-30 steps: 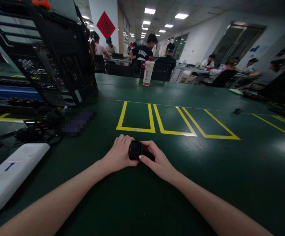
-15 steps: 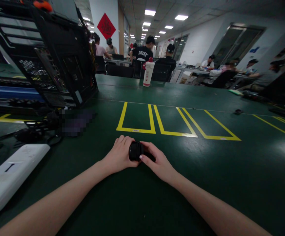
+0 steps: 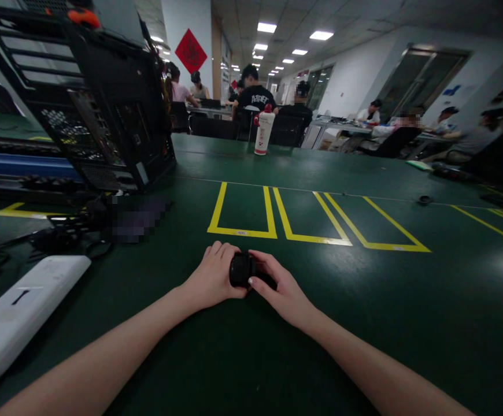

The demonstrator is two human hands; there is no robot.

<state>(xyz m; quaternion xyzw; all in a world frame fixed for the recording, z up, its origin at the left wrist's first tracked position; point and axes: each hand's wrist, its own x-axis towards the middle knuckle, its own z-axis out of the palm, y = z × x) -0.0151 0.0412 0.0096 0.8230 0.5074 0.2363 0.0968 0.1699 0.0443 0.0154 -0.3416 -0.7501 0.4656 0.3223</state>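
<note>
A person's two bare hands are meeting over a small black object (image 3: 241,270) at the near middle of a dark green table (image 3: 407,312). The left hand (image 3: 214,277) is curling around the object's left side, fingers folded over its top, while the right hand (image 3: 281,289) is closing on its right side, thumb and fingers pressing against it. Both hands are gripping the object between them, low over the table; whether it is resting on the surface cannot be told. What the object is stays unclear, as it is dark and partly covered.

Just beyond the hands, yellow tape outlines (image 3: 277,222) are marking three boxes on the table. To the left, a white flat device (image 3: 21,306) is lying near the table's edge, with dark cables (image 3: 60,237) tangling behind it and an open black computer case (image 3: 104,110) standing upright farther back. A white bottle with a red cap (image 3: 263,132) is standing well apart, at the far side of the table. Other people are sitting at tables in the background under ceiling lights, and a red diamond sign (image 3: 191,51) is hanging on the wall.
</note>
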